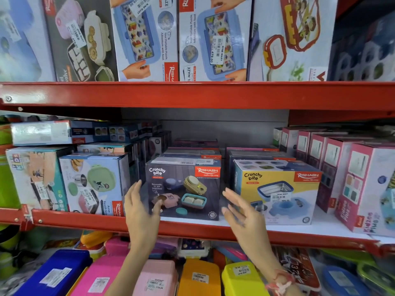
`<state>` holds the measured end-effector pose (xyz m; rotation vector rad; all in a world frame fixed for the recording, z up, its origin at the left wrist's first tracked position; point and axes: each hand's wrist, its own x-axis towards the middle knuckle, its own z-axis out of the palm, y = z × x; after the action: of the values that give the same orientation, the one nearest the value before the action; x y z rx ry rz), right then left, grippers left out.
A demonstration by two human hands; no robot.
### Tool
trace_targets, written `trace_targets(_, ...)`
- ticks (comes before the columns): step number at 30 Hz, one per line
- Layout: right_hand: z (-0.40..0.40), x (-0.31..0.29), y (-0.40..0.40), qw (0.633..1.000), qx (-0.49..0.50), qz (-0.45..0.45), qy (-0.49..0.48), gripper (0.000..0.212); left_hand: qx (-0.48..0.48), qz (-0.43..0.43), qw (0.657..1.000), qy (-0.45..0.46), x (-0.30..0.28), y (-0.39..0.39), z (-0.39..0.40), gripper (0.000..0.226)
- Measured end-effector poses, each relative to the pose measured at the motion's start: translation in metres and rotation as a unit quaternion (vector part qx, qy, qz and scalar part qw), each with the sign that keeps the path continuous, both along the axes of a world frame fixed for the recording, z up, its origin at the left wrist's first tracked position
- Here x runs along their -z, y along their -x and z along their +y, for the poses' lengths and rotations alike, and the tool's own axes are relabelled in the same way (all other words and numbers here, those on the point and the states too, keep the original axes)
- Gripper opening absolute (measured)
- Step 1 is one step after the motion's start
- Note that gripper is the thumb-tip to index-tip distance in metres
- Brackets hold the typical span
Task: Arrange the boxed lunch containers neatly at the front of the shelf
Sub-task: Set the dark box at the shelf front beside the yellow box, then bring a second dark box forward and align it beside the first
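A dark grey "Crunchy bite" lunch box carton (188,189) stands at the front of the middle shelf (192,229). My left hand (142,207) is open at the carton's left front edge, fingertips touching or almost touching it. My right hand (239,207) is open just right of the carton, in the gap before a yellow "Crunchy bite" carton (275,195). Neither hand holds anything. More cartons of the same kind (192,152) sit stacked behind both front ones.
Light blue cartons (94,184) fill the shelf's left, pink "Kidzoo Plus" cartons (354,184) its right. Tall boxes (211,37) stand on the upper shelf behind a red beam (192,92). Loose coloured plastic lunch boxes (198,278) lie on the lower shelf.
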<state>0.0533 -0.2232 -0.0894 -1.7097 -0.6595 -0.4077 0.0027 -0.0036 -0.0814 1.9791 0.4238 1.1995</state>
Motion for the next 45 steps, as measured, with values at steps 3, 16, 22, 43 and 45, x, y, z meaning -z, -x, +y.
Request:
trace_targets(3,-0.029,-0.015,0.01,0.995,0.064,-0.058,-0.041,0.03,0.021,-0.104,0.994,-0.04,-0.01,0.004,-0.033,0.039)
trace_targets(16,-0.156,-0.036,-0.075,0.911,0.309,0.148,-0.229,0.036,0.317,0.154,0.905,0.239,-0.024,-0.04,-0.132,0.056)
trace_targets(22,-0.164,-0.061,-0.072,0.901,0.155,0.382,-0.136,0.062,0.368,0.152,0.857,0.326,-0.045,-0.045,-0.147,0.056)
trace_targets(43,-0.173,-0.074,-0.059,0.969,0.119,0.097,-0.195,0.033,0.389,0.035,0.9,0.194,-0.06,-0.047,-0.144,0.043)
trace_targets(45,-0.171,-0.074,-0.061,0.966,0.103,0.088,-0.22,0.033,0.391,0.025,0.907,0.154,-0.064,-0.051,-0.145,0.036)
